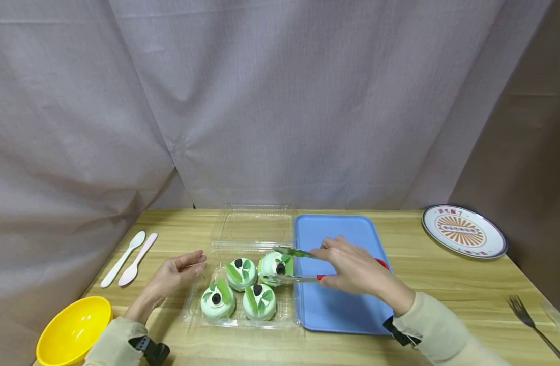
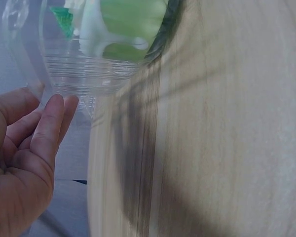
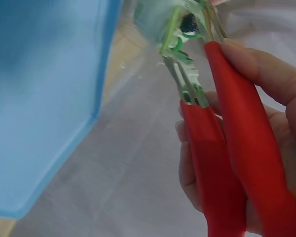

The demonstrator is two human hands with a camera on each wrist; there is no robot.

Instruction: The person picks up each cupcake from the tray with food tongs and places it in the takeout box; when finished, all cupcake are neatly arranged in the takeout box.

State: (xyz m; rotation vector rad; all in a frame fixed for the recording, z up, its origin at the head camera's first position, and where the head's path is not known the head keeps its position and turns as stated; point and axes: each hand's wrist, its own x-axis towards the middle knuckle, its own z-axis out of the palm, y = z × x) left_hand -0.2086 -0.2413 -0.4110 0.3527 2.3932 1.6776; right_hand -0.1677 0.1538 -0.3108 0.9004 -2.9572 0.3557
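My right hand (image 1: 353, 267) grips a pair of tongs with red handles (image 3: 246, 133), its fingers and thumb on both arms. The tongs' spread tips reach either side of the back right cake (image 1: 269, 265), a pale green one with a dark berry and green leaves. Three similar cakes, such as the front left one (image 1: 215, 307), sit with it in a clear plastic container (image 1: 286, 310) with its lid laid back. My left hand (image 1: 176, 274) is at the container's left rim, fingers fairly straight. Whether its fingertips press the rim is unclear in the left wrist view.
A blue tray (image 1: 339, 315) lies against the container's right side, under my right arm. Two spoons (image 1: 132, 264) and a yellow bowl (image 1: 74, 330) are at left. At right are a patterned plate (image 1: 463, 231) and a fork (image 1: 527, 317). A grey curtain (image 1: 280, 101) hangs behind.
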